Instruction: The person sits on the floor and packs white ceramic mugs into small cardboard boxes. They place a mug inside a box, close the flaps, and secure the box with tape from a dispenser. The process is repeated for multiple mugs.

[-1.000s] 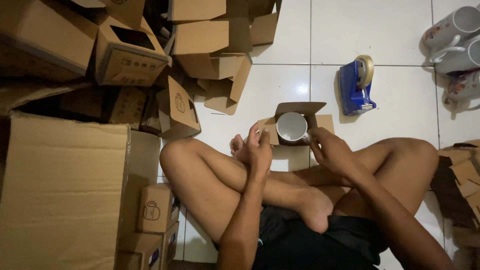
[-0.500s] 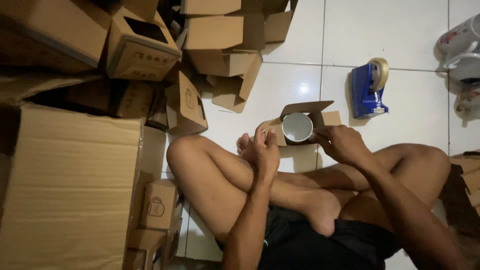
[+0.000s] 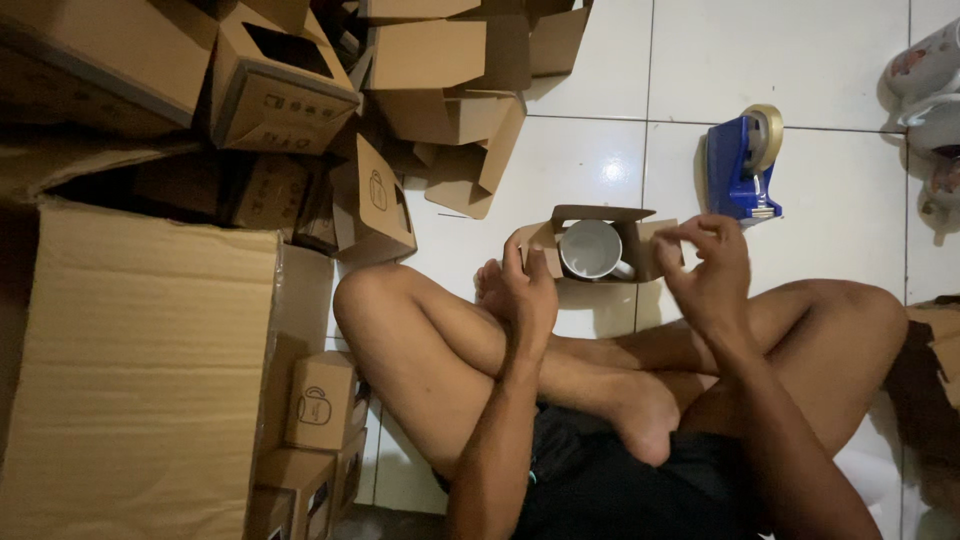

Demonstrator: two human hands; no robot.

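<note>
I sit cross-legged on a white tiled floor. A small open cardboard box (image 3: 640, 250) stands in front of my feet with a white mug (image 3: 590, 249) lying inside it, mouth toward me. My left hand (image 3: 525, 285) grips the box's left flap and wall. My right hand (image 3: 705, 265) pinches the right flap between thumb and fingers. The box's top flap stands open at the far side.
A blue tape dispenser (image 3: 745, 165) stands on the floor beyond the box. Many small cardboard boxes (image 3: 280, 85) lie piled at the upper left. A large carton (image 3: 130, 370) fills the left side, small printed boxes (image 3: 320, 400) beside it. White mugs (image 3: 925, 70) lie at the right edge.
The view has shifted slightly. My right hand moved from the box's side to pinching its right flap. My left hand stays on the left side.
</note>
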